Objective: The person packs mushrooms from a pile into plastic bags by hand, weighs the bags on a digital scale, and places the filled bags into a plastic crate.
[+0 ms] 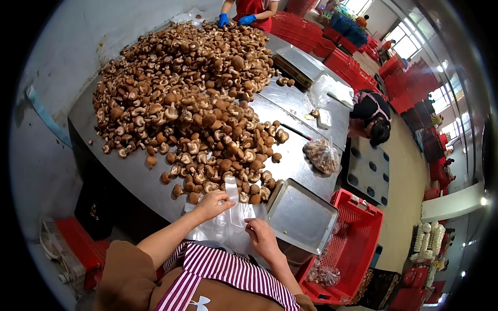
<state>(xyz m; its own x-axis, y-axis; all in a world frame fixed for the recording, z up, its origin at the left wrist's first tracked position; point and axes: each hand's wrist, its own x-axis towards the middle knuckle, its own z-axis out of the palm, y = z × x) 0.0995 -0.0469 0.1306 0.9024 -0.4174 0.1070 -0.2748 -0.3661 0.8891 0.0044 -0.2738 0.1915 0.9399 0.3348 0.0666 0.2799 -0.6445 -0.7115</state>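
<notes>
At the near table edge, my left hand has its fingers closed on a clear plastic bag, by a strip that stands up toward the mushrooms. My right hand pinches the bag's other side. The bag looks flat, with no mushrooms visible in it. Just beyond my hands begins a large heap of brown shiitake mushrooms, some lying stem up. A shallow metal tray rests right of my right hand, with a tiny green bit in it.
Right of the tray stands a red crate with bagged mushrooms low inside. A filled bag, a dark rod and a scale are on the table. Across it works a person in blue gloves; another person bends at the right.
</notes>
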